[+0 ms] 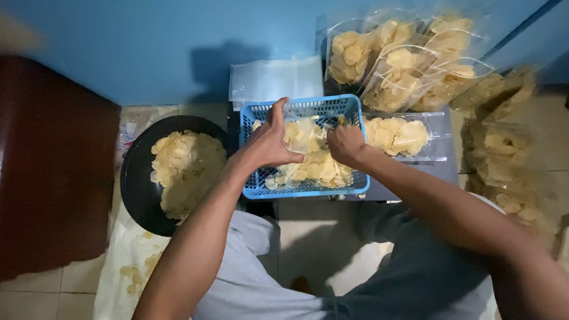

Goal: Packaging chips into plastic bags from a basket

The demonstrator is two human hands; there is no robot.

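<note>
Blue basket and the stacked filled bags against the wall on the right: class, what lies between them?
In the head view, one flat clear bag of chips lies between the blue basket and the stacked filled bags, beside the basket's right wall.

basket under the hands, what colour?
Light blue plastic mesh basket, clearest in the head view.

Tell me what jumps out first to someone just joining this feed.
Both hands, left hand and right hand, meet over a clear bag above the blue basket of pale chips at centre. Left of it sits a black pan heaped with chips; filled chip bags pile up against the blue wall at upper right.
</note>
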